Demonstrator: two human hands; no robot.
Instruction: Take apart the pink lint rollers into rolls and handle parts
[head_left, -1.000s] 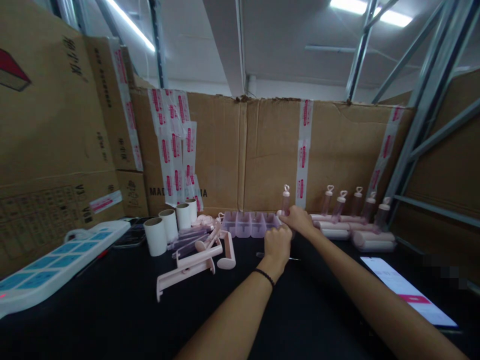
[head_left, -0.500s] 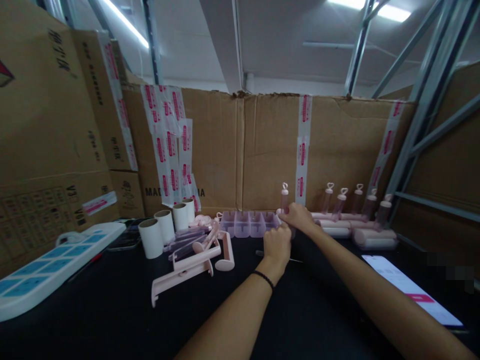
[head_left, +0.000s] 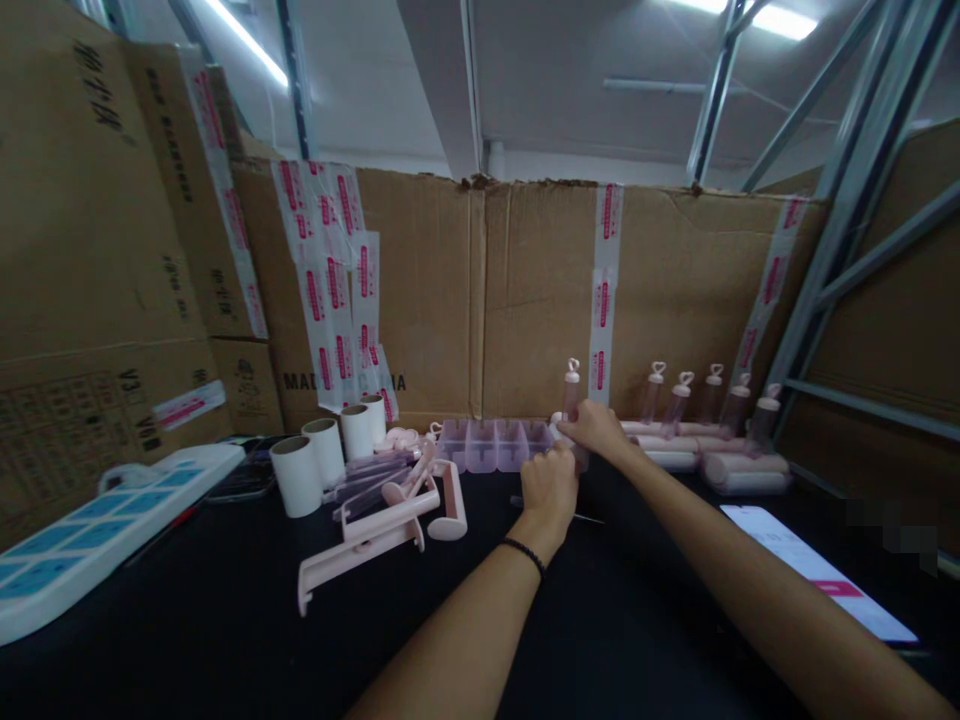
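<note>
Both my hands meet at the middle of the dark table, around a pink roller whose clear tube handle (head_left: pixel 571 395) stands upright with a looped pink cap on top. My right hand (head_left: pixel 596 430) is closed, thumb and fingers pinching the roller near the foot of the handle. Just below and to the left, my left hand (head_left: pixel 551 485) is curled into a closed grip at the roller's near side; what its fingers hold is hidden. A lilac compartment box (head_left: pixel 496 447) lies directly left of the hands. On the table by my left hand lies a thin metal-shafted tool (head_left: pixel 589 519), partly covered.
Several similar pink rollers (head_left: pixel 746 472) with upright handles stand at right, behind a lit phone (head_left: pixel 817 570). Left are white cardboard tubes (head_left: pixel 296 478), pink frames (head_left: pixel 367 545), clear tubes (head_left: pixel 367 482) and a power strip (head_left: pixel 127 530). Cardboard walls (head_left: pixel 540 300) close off the back.
The view has shifted slightly. My hands stay at the same spot on the roller, with only a small change in the left hand's fingers.
</note>
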